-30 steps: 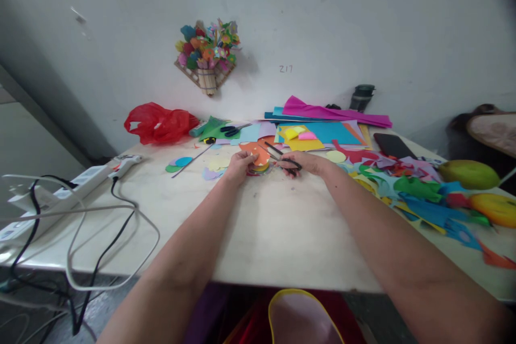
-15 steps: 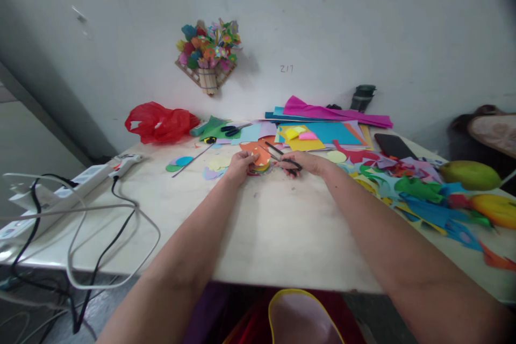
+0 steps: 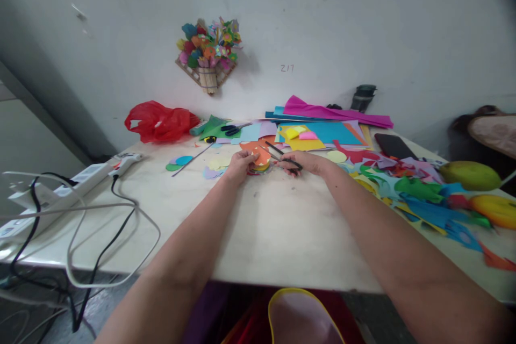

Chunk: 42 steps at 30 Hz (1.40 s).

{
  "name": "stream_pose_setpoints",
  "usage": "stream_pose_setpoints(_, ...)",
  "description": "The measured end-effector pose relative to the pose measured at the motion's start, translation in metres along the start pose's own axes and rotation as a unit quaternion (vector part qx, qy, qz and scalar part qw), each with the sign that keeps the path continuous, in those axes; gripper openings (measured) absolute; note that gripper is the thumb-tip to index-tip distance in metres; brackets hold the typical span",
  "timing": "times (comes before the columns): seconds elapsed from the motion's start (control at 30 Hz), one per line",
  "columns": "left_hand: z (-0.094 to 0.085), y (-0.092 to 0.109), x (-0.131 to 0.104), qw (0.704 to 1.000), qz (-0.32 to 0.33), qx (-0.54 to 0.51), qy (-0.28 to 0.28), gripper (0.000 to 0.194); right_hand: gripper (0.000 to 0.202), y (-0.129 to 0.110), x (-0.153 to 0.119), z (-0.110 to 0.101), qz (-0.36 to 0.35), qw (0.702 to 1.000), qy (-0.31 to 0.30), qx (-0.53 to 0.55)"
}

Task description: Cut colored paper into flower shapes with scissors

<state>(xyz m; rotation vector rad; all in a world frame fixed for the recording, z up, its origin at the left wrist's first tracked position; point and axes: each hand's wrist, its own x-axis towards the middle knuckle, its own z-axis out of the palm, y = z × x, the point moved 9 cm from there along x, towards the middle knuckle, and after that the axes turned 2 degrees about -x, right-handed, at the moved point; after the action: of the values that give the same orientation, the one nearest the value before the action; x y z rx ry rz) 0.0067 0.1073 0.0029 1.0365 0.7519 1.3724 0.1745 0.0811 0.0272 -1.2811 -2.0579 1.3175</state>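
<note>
Pinched in my left hand (image 3: 241, 165) is an orange paper piece (image 3: 262, 156) with a notched, petal-like edge. My right hand (image 3: 300, 162) is closed round the handles of dark scissors (image 3: 276, 147), whose blades are parted and point left beside the orange paper. Whether the blades touch the paper I cannot tell. Beneath my hands lie more cut paper pieces, partly hidden. Pale yellow and lilac paper pieces (image 3: 213, 173) rest just left of my left hand. A pale yellow paper circle (image 3: 336, 156) lies beyond my right wrist.
Paper scraps (image 3: 423, 188) spread over the right side, near a phone (image 3: 394, 147) and a green-yellow fruit (image 3: 470, 174). Coloured sheets (image 3: 334, 134) lie at the back. On the left are a red plastic bag (image 3: 159, 122), a power strip (image 3: 86, 177) and loose cables (image 3: 139, 207).
</note>
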Motion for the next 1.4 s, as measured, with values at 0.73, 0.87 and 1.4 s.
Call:
stream_pose_setpoints(0.73, -0.001, 0.001, 0.0, 1.0, -0.009, -0.01, 0.004, 0.034, 0.02, -0.001, 0.002, 0.0, -0.008, 0.999, 0.02, 0.028)
stream_pose_setpoints(0.87, -0.001, 0.002, -0.001, 1.0, -0.002, -0.019, 0.004, 0.036, 0.015, -0.006, 0.0, 0.001, -0.01, 0.999, 0.03, 0.037)
stream_pose_setpoints(1.4, 0.003, 0.008, -0.005, 0.999, 0.001, -0.03, 0.026, 0.036, 0.016, -0.009, 0.003, 0.001, -0.031, 0.995, 0.04, 0.086)
